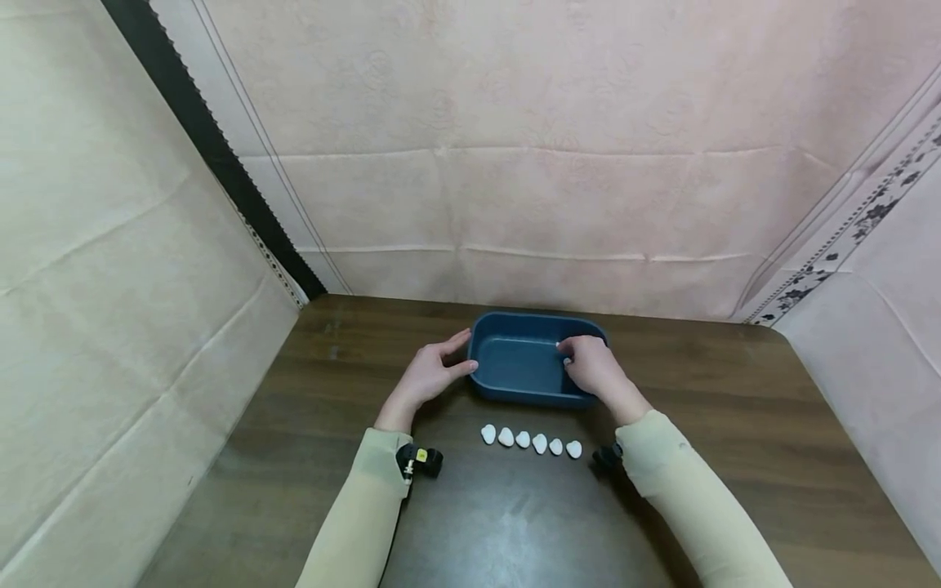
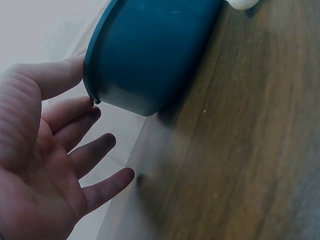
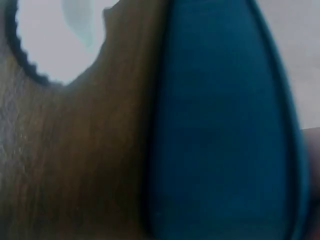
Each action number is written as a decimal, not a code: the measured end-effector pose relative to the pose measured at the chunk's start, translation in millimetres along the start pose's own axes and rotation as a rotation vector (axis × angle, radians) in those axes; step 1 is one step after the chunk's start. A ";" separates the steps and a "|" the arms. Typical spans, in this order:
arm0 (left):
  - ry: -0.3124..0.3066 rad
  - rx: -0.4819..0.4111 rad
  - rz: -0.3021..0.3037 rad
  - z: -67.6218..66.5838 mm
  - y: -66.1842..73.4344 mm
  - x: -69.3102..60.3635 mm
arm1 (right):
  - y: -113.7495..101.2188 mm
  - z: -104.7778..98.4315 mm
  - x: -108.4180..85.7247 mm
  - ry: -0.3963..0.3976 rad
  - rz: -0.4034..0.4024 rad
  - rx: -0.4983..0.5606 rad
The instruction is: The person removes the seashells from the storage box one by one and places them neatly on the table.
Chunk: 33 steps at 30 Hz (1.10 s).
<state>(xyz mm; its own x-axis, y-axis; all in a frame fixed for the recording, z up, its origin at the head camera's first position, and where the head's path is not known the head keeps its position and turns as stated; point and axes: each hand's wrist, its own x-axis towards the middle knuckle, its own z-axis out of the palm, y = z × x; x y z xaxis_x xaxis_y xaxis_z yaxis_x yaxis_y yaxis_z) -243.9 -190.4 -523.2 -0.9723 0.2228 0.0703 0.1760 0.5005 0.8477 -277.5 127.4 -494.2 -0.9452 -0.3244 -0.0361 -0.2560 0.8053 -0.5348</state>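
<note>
between left hand (image 1: 434,371), right hand (image 1: 594,369) — blue tray's (image 1: 524,369) rim, open middle

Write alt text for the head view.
A person's right hand reaches into the right end of a blue rectangular tub while the left hand touches its left end. Nearer the viewer, six small white rounded pieces lie in a row on the wood-grain tabletop.
</note>
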 end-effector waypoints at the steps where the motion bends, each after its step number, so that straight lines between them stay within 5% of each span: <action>1: -0.001 0.000 -0.001 -0.1 -0.1 0.3 | -0.2 1.3 1.9 0.000 0.002 -0.013; 12: -0.005 0.002 0.003 0.3 0.5 -0.1 | 7.1 8.8 11.0 -0.012 -0.052 0.081; 33: 0.007 0.004 -0.021 1.2 0.8 0.1 | 7.0 10.2 14.8 0.030 0.034 0.055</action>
<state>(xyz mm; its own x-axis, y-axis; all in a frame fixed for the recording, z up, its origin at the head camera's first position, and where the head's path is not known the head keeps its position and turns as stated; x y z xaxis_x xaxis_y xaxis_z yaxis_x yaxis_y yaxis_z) -243.7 -189.0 -523.1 -0.9768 0.2064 0.0565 0.1564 0.5084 0.8468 -291.2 123.2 -507.1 -0.9590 -0.2817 -0.0299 -0.2130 0.7869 -0.5791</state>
